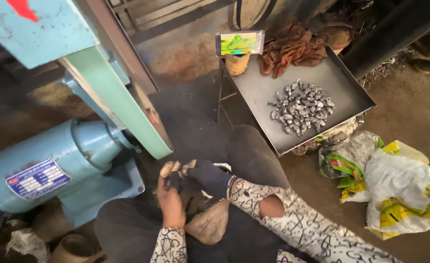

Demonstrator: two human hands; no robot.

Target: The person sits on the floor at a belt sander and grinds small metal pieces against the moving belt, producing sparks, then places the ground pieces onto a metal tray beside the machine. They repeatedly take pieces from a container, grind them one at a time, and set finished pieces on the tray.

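**Hands meeting low at the grinder's base**

Pressed together low in the middle: left hand (170, 197), bare and grimy, fingers curled round something small and dark, too hidden to name. Right hand (209, 176) in a dark glove, closed over the same spot from the right, fingertips touching the left hand's. Whether any piece sits clamped between them: cannot tell. Patterned black-and-white sleeves (293, 221) on both arms, the right one torn at the elbow. Just below the hands, a brown cloth bag (209, 225) resting in the lap, between dark-trousered knees.

Left of the hands, a blue motor (54, 160) with a label plate, topped by a pale green belt guard (122, 104) slanting down to just above the fingers. Far and to the right, a dark metal tray (341, 83) on a stand, holding a heap of small grey metal pieces (301, 107). At the tray's far edge, a phone (239, 43) with a lit screen propped upright, beside a crumpled brown rag (295, 46). Near right, on the dirt floor, white and yellow sacks (400, 190).
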